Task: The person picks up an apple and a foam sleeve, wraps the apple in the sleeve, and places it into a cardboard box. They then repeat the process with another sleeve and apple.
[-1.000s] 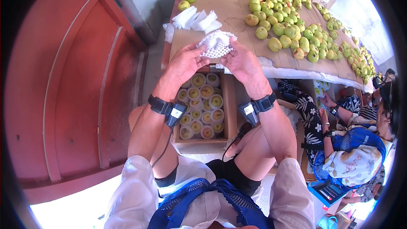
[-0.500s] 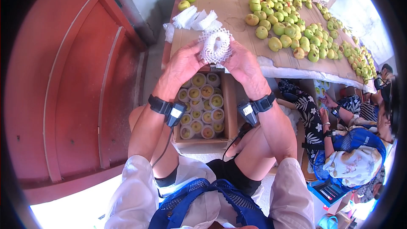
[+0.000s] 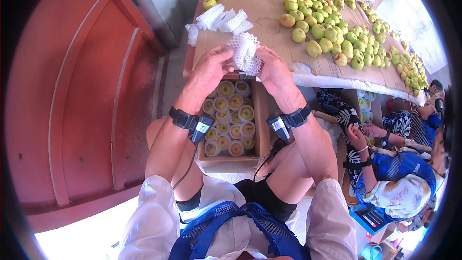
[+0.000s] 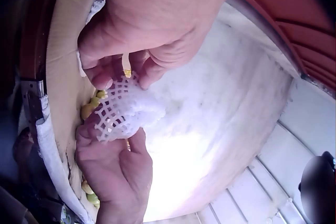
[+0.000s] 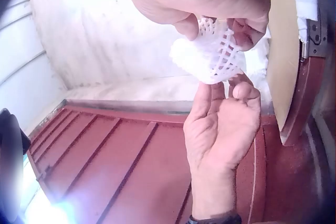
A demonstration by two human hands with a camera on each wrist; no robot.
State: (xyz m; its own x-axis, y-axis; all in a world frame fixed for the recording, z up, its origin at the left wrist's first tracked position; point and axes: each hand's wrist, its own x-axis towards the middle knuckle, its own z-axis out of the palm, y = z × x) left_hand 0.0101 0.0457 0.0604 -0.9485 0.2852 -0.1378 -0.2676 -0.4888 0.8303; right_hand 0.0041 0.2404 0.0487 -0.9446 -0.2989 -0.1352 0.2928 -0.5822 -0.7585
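Observation:
Both hands hold a white foam fruit net [image 3: 245,52] between them, above the front edge of the cardboard-covered table. My left hand [image 3: 211,67] pinches its left side, and my right hand [image 3: 275,70] pinches the right side. In the left wrist view the net [image 4: 123,109] spreads as an open lattice at one end and bunches thickly at the other. The right wrist view shows thumbs and fingertips at opposite edges of the net [image 5: 212,56]. No apple shows inside it.
An open cardboard box [image 3: 261,135] of net-wrapped apples stands below, between the knees. More foam nets [image 3: 224,20] lie on the table [image 3: 269,33], left of many loose apples [image 3: 332,33]. A red door [image 3: 82,91] is at left; another person [image 3: 399,173] sits at right.
The net was flattened, then turned with its ring-shaped opening facing up; now it is tilted and looks narrower. Both hands shifted slightly. The person at right raised a hand.

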